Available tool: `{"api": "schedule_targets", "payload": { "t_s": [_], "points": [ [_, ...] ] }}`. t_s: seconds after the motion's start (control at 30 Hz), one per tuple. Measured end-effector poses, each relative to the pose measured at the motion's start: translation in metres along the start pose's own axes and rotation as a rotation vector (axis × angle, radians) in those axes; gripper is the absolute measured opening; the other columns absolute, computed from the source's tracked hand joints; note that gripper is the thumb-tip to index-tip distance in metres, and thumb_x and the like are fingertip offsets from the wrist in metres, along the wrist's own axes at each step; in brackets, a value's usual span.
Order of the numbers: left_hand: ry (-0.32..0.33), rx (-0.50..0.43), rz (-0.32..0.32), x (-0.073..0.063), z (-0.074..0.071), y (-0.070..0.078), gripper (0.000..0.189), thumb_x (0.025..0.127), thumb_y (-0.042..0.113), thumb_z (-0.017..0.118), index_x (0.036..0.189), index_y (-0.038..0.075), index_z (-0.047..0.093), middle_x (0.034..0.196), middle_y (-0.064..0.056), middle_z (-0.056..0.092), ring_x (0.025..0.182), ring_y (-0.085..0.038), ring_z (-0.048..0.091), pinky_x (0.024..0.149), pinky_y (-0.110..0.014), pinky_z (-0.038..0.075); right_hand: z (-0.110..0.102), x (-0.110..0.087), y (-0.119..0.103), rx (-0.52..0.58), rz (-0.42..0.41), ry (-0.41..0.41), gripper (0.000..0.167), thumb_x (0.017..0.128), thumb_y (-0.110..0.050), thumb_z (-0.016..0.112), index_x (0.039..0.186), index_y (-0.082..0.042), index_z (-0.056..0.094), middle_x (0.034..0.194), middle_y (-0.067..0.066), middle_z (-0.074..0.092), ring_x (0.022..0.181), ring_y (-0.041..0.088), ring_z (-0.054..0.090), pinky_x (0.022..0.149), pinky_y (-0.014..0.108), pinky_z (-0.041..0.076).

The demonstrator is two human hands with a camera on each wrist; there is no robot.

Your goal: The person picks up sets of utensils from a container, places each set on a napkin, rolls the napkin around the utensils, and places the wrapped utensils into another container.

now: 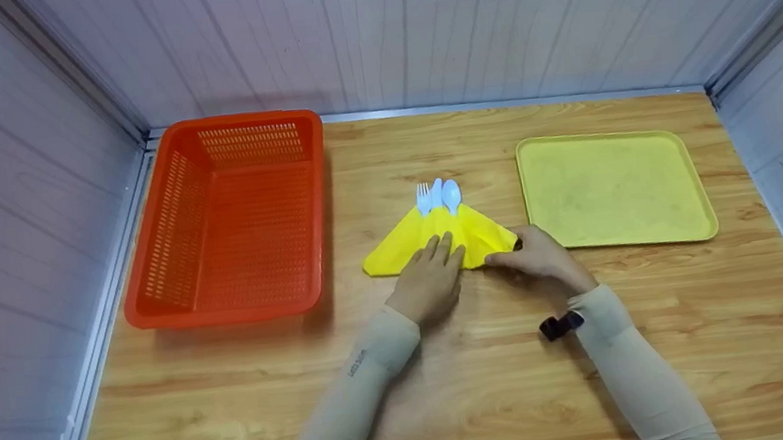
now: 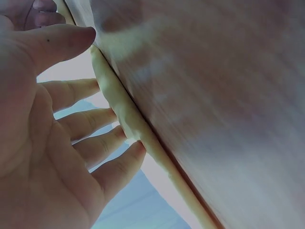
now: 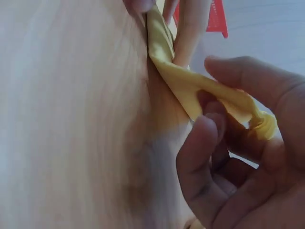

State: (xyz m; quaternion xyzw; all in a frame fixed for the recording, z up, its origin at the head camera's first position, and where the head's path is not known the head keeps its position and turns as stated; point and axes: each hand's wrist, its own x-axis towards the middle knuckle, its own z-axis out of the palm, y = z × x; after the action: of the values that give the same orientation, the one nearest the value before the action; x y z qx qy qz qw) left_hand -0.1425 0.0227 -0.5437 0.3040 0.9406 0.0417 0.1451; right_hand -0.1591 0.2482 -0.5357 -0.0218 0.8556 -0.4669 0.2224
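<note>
A yellow cloth napkin (image 1: 395, 250), folded to a wide triangle-like shape, lies on the wooden table. From its top stick the heads of a white fork (image 1: 423, 198), a white knife (image 1: 437, 191) and a white spoon (image 1: 452, 195), side by side; the napkin hides their lower parts. My left hand (image 1: 429, 275) presses on the middle of the napkin with extended, spread fingers, fingertips on the cloth in the left wrist view. With curled fingers, my right hand (image 1: 544, 257) holds the napkin's right corner, which is lifted off the table in the right wrist view (image 3: 183, 86).
An orange-red plastic basket (image 1: 320, 207) with slotted walls stands at the left. To the right, just beyond my right hand, lies a flat yellow tray (image 1: 614, 183). White panel walls (image 1: 366, 26) enclose the table (image 1: 491, 404) at the back and both sides.
</note>
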Motion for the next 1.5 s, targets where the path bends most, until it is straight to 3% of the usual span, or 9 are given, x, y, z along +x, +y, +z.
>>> {"api": "schedule_targets", "payload": {
  "t_s": [0.1,0.27,0.37,0.63,0.83,1.0,1.13,1.37,1.5],
  "points": [
    [-0.003,0.004,-0.003,0.0,0.0,0.0,0.054,0.108,0.032,0.041,0.157,0.012,0.032,0.164,-0.013,0.022,0.149,-0.031,0.022,0.117,-0.048,0.026,0.009,-0.001,-0.001,0.058,-0.054,0.044,0.036,0.09,-0.027,0.075,0.108,0.003,0.066,0.078,0.009,0.065,0.063,0.018,0.058,0.057,0.028,0.05],
    [-0.005,-0.008,-0.006,0.001,0.0,-0.001,0.054,0.108,0.031,0.041,0.157,0.012,0.033,0.164,-0.013,0.021,0.149,-0.032,0.022,0.117,-0.048,0.025,0.023,0.003,-0.003,0.101,-0.191,0.119,0.041,0.094,-0.017,0.071,0.126,0.005,0.062,0.113,0.014,0.068,0.098,0.022,0.061,0.087,0.032,0.05],
    [-0.002,-0.026,-0.005,0.002,0.0,-0.001,0.053,0.108,0.031,0.04,0.157,0.013,0.033,0.164,-0.013,0.021,0.148,-0.032,0.021,0.117,-0.048,0.025,0.03,0.007,-0.004,0.139,-0.238,0.129,0.041,0.094,-0.011,0.07,0.129,0.007,0.06,0.122,0.017,0.066,0.109,0.024,0.06,0.096,0.035,0.048],
    [0.007,-0.034,-0.001,0.002,0.0,-0.002,0.052,0.108,0.031,0.042,0.156,0.013,0.035,0.164,-0.014,0.02,0.149,-0.034,0.019,0.117,-0.049,0.024,0.035,0.013,-0.004,0.179,-0.232,0.124,0.044,0.094,-0.003,0.067,0.133,0.013,0.054,0.127,0.025,0.062,0.114,0.03,0.057,0.098,0.035,0.046],
    [0.122,0.047,0.029,0.001,0.001,-0.003,0.047,0.106,0.028,0.046,0.15,0.01,0.046,0.154,-0.02,0.036,0.142,-0.038,0.032,0.114,-0.05,0.031,0.036,0.014,-0.005,0.197,-0.238,0.116,0.044,0.095,-0.002,0.066,0.133,0.014,0.053,0.126,0.027,0.061,0.113,0.03,0.057,0.096,0.031,0.046],
    [0.165,0.119,0.051,-0.001,0.002,-0.004,0.048,0.104,0.031,0.05,0.145,0.007,0.05,0.14,-0.013,0.048,0.132,-0.031,0.041,0.109,-0.046,0.038,0.036,0.014,-0.004,0.221,-0.244,0.107,0.042,0.095,-0.008,0.068,0.132,0.008,0.057,0.124,0.019,0.064,0.11,0.025,0.058,0.095,0.031,0.047],
    [0.201,0.113,0.068,-0.002,0.002,-0.004,0.043,0.103,0.03,0.052,0.138,0.005,0.056,0.13,-0.009,0.054,0.122,-0.026,0.049,0.103,-0.041,0.045,0.035,0.013,-0.005,0.218,-0.253,0.099,0.042,0.094,-0.011,0.069,0.132,0.004,0.059,0.124,0.014,0.065,0.111,0.024,0.059,0.097,0.036,0.047],
    [0.188,0.09,0.079,-0.003,0.002,-0.004,0.043,0.102,0.029,0.054,0.138,0.005,0.056,0.133,-0.009,0.054,0.119,-0.024,0.052,0.101,-0.04,0.047,0.038,0.013,-0.008,0.215,-0.254,0.086,0.042,0.096,-0.013,0.068,0.133,0.004,0.058,0.129,0.016,0.062,0.117,0.026,0.058,0.102,0.04,0.046],
    [0.171,0.076,0.078,-0.002,0.003,-0.004,0.045,0.103,0.028,0.053,0.141,0.005,0.053,0.137,-0.009,0.053,0.121,-0.024,0.051,0.102,-0.04,0.046,0.037,0.0,-0.029,0.195,-0.257,0.096,0.041,0.097,-0.008,0.066,0.132,0.009,0.056,0.129,0.022,0.061,0.118,0.03,0.058,0.103,0.043,0.045]
  ]
}}
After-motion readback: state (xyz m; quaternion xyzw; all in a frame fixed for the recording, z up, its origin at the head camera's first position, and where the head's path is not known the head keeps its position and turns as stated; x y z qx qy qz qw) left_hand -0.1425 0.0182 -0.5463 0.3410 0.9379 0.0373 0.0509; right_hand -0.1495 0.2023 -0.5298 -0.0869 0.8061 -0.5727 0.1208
